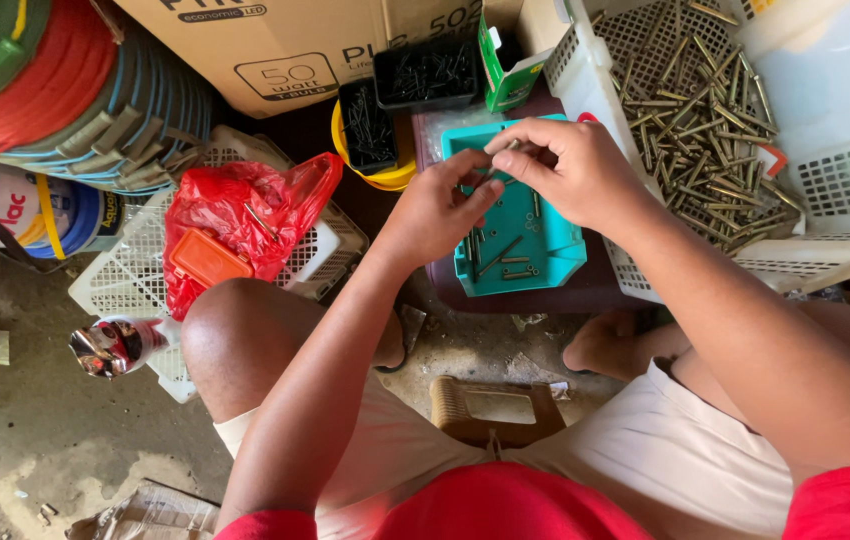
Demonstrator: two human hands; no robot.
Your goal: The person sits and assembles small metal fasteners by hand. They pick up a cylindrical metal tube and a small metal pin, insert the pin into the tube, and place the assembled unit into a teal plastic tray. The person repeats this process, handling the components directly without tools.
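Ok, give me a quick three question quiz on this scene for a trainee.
1. True or false: both hands meet over the teal tray.
2. What fills the white basket on the right?
   A) brass-coloured screws B) coins C) rope
3. What colour is the plastic bag on the left?

Key:
1. True: the left hand and right hand pinch a small screw together.
2. A, screws.
3. Red.

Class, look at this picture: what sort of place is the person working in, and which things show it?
Probably a hardware store's back room or a small workshop. A white basket full of brass-coloured screws, black trays of dark screws and stacked coloured hose coils stand on a rough concrete floor.
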